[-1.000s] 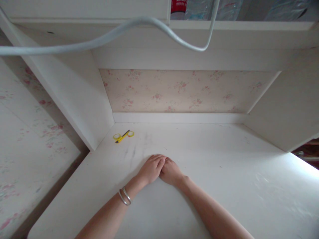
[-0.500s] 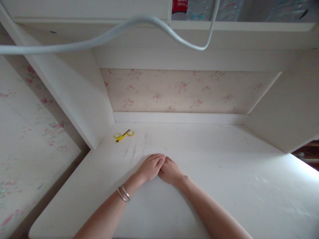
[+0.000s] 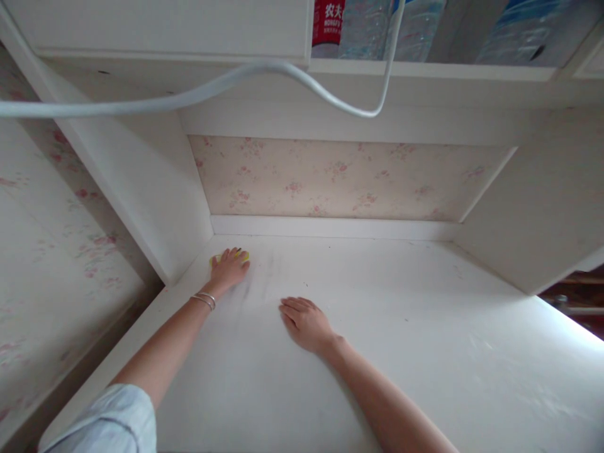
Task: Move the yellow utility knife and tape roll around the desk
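My left hand (image 3: 229, 267) reaches to the back left of the white desk, palm down with its fingers spread. It lies over a small group of yellow things (image 3: 245, 255), covering most of them; only yellow edges and a dark tip show around the fingers. Whether the fingers touch them I cannot tell. Two silver bangles (image 3: 206, 299) circle the left wrist. Near the middle of the desk my right hand (image 3: 306, 324) rests flat on the surface, fingers stretched out and holding nothing.
A white cable (image 3: 202, 93) hangs across the upper view, in front of the shelf. Plastic bottles (image 3: 363, 28), one with a red label (image 3: 327, 22), stand on the shelf above. White side panels (image 3: 127, 170) and a flowered back wall (image 3: 330, 179) enclose the white desk (image 3: 401, 377).
My hands were together at mid-desk; the left has moved away to the back left, over the yellow rings and the slim yellow-and-black tool. My right hand has stayed near the middle.
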Tool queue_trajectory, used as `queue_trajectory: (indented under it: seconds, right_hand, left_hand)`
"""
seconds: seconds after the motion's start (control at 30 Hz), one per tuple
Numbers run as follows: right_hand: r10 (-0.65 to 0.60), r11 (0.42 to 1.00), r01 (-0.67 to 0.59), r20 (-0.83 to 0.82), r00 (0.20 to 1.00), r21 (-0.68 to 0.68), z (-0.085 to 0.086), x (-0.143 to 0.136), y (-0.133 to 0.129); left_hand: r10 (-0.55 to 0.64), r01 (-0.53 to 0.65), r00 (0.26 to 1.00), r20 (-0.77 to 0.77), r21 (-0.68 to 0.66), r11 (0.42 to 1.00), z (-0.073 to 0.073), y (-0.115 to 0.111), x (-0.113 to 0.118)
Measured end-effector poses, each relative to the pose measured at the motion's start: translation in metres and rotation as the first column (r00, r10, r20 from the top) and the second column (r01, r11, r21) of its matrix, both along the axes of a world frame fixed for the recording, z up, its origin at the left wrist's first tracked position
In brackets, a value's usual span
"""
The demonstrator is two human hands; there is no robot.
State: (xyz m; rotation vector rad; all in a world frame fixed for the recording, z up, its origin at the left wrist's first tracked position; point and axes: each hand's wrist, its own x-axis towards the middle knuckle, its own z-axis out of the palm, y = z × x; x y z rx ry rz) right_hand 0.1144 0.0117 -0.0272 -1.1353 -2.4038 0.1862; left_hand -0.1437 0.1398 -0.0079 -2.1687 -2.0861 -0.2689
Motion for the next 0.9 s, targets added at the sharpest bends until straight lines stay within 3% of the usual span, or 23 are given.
queue_trajectory:
  seconds: [0.17, 0.3, 0.4, 0.5, 0.7, 0.9]
  right_hand:
    - [-0.004, 1.0, 0.004, 0.002, 1.0, 0.003, 0.0, 0.0, 0.001]
    - [0.004, 1.0, -0.004, 0.001, 1.0, -0.008, 0.001, 0.001, 0.001]
    - [0.013, 1.0, -0.013, -0.014, 1.0, -0.001, 0.002, 0.0, 0.001]
    - [0.011, 1.0, -0.011, -0.035, 0.999, 0.01, 0.005, -0.001, 0.0]
    - [-0.122, 0.992, 0.125, -0.113, 0.986, 0.02, 0.015, 0.011, -0.004]
    - [-0.078, 0.997, 0.075, -0.097, 0.992, -0.033, 0.012, 0.035, -0.019]
  left_hand:
    - [0.032, -0.029, 0.999, 0.015, -0.156, 0.987, -0.009, 0.009, -0.017]
    - [-0.051, 0.055, 0.998, 0.032, -0.16, 0.986, -0.006, -0.002, -0.006]
    - [-0.093, 0.097, 0.995, 0.036, -0.149, 0.984, -0.007, -0.025, 0.017]
    - [-0.159, 0.162, 0.985, 0.07, -0.049, 0.985, -0.009, -0.061, 0.049]
    - [-0.249, 0.245, 0.957, 0.148, 0.042, 0.969, -0.008, -0.133, 0.111]
    - [-0.327, 0.323, 0.931, 0.161, 0.05, 0.945, -0.001, -0.163, 0.142]
